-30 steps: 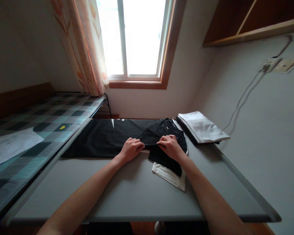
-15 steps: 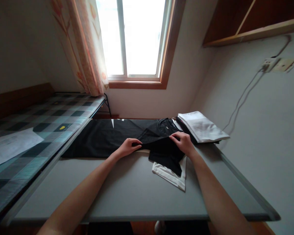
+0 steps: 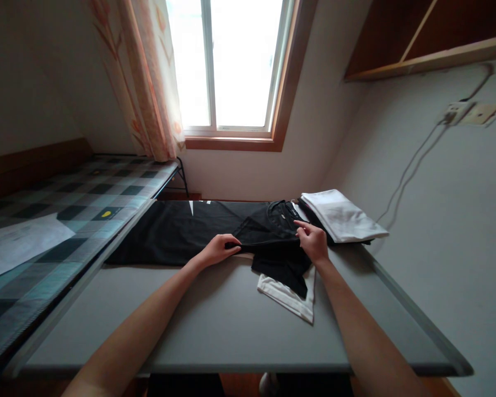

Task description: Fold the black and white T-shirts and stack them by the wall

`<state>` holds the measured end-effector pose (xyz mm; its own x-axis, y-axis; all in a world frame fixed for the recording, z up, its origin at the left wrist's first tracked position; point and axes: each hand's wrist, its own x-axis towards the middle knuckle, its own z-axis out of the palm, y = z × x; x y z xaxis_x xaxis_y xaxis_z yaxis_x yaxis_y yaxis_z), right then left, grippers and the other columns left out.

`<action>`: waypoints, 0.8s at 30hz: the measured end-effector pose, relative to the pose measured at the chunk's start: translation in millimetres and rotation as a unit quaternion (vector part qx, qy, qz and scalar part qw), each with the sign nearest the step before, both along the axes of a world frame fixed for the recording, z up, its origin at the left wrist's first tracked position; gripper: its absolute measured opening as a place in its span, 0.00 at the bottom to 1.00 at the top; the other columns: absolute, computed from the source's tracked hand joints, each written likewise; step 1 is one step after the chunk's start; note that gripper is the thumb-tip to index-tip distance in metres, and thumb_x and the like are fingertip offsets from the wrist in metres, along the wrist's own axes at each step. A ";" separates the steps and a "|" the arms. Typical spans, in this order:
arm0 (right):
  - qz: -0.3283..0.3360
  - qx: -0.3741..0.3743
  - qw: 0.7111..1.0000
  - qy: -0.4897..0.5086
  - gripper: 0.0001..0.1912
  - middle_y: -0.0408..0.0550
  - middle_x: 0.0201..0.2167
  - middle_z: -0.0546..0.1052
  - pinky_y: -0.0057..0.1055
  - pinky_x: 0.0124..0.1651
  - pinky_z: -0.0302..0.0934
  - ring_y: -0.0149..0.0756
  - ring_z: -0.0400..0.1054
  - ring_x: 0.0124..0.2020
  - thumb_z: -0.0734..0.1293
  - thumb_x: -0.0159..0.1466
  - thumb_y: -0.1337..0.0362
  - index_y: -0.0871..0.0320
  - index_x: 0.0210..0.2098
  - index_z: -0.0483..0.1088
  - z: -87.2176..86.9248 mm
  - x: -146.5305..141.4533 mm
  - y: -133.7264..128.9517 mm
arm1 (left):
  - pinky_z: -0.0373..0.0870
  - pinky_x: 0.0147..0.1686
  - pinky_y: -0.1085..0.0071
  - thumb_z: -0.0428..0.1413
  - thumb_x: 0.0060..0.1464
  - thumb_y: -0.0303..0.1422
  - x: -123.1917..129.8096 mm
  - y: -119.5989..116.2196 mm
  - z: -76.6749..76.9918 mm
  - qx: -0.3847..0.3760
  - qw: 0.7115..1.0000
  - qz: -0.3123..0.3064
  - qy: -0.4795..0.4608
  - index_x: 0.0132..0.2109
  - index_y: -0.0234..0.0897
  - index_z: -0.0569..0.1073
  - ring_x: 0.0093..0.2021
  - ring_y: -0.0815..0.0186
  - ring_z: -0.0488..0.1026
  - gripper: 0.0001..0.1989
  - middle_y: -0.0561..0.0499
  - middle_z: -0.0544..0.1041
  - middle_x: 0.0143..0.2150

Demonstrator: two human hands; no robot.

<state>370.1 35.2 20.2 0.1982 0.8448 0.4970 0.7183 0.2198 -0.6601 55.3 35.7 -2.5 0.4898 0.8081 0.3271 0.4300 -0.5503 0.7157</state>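
A black T-shirt (image 3: pixel 177 234) lies spread sideways on the grey table (image 3: pixel 215 320), its round collar toward the right. My left hand (image 3: pixel 221 249) is closed on the shirt's near edge, around its middle, pinching a fold between thumb and fingers. My right hand (image 3: pixel 313 241) is at the shoulder beside the collar, closed on the cloth there, its index finger stretched out to the left. Between the hands the folded edge runs nearly straight. A black sleeve hangs toward me over a white garment (image 3: pixel 287 300), most of which is hidden under the black shirt.
A folded white cloth (image 3: pixel 343 215) tops a stack with dark cloth at the table's right back corner. To the left is a bed with a checked cover (image 3: pixel 119 193) and a sheet of paper (image 3: pixel 25 242). A cable (image 3: pixel 413 160) hangs down the right wall from a socket.
My right hand has shifted slightly right and its index finger has straightened out. The folded edge between the hands lies lower and straighter. My left hand stays almost in place.
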 end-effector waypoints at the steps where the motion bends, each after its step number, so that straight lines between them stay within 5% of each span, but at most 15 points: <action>1: -0.004 -0.004 1.000 0.007 0.23 0.47 0.20 0.77 0.34 0.32 0.65 0.38 0.69 0.19 0.59 0.58 0.60 0.63 0.45 0.78 0.7 -0.5 -0.6 | 0.70 0.38 0.71 0.58 0.55 0.38 0.0 0.0 -0.1 0.002 1.000 -0.001 -0.001 0.39 0.36 0.80 0.37 0.65 0.75 0.11 0.48 0.80 0.36; 8: -0.021 0.017 1.000 0.012 0.22 0.46 0.14 0.75 0.39 0.46 0.65 0.42 0.74 0.26 0.58 0.57 0.65 0.64 0.44 0.78 3.0 -2.2 -2.2 | 0.70 0.38 0.71 0.58 0.55 0.38 0.5 0.4 -0.8 0.006 1.000 0.000 0.000 0.39 0.35 0.80 0.37 0.65 0.75 0.11 0.48 0.80 0.36; 12: -0.058 0.048 0.997 -0.005 0.22 0.45 0.13 0.75 0.48 0.60 0.53 0.43 0.75 0.32 0.56 0.56 0.68 0.62 0.43 0.78 2.3 -4.8 -3.4 | 0.70 0.39 0.71 0.58 0.56 0.38 0.7 0.3 -0.9 0.006 1.000 0.000 -0.001 0.39 0.36 0.79 0.37 0.65 0.75 0.11 0.48 0.80 0.36; 16: -0.107 0.086 0.990 -0.014 0.20 0.46 0.17 0.77 0.54 0.63 0.45 0.44 0.75 0.37 0.56 0.59 0.67 0.59 0.39 0.78 3.4 -8.9 -5.8 | 0.70 0.39 0.70 0.58 0.56 0.38 0.7 0.7 -1.7 0.007 1.000 0.002 -0.001 0.39 0.36 0.79 0.37 0.65 0.75 0.10 0.48 0.80 0.37; 20: -0.091 0.113 0.988 0.058 0.19 0.55 0.37 0.82 0.50 0.55 0.59 0.43 0.76 0.35 0.58 0.63 0.59 0.60 0.45 0.76 1.0 -7.9 -1.7 | 0.70 0.40 0.70 0.58 0.55 0.40 0.9 0.2 -1.8 0.004 1.000 -0.001 -0.005 0.39 0.36 0.79 0.37 0.65 0.75 0.12 0.48 0.80 0.36; 24: -0.051 0.076 0.980 0.174 0.29 0.63 0.47 0.78 0.35 0.28 0.68 0.37 0.73 0.22 0.66 0.57 0.52 0.64 0.53 0.72 -3.3 -2.6 4.7 | 0.69 0.36 0.71 0.56 0.57 0.44 2.2 -0.3 1.3 -0.005 0.999 0.007 -0.042 0.37 0.36 0.80 0.35 0.66 0.74 0.16 0.48 0.78 0.34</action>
